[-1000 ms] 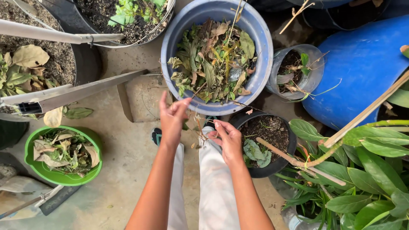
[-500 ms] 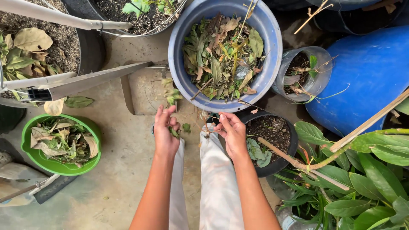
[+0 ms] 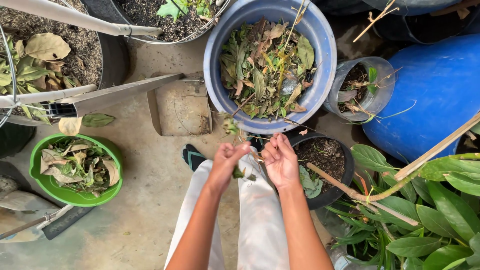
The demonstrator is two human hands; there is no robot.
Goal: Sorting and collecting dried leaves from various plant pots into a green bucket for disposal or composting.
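My left hand (image 3: pixel 226 161) and right hand (image 3: pixel 281 161) pinch a thin twig (image 3: pixel 239 141), angled up-left toward the blue tub (image 3: pixel 325 60).

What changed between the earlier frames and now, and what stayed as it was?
The left hand moved right until it meets the right hand, and both now pinch a thin leafy twig. Earlier they were apart. The blue basin, green bowl and black pot kept their places.
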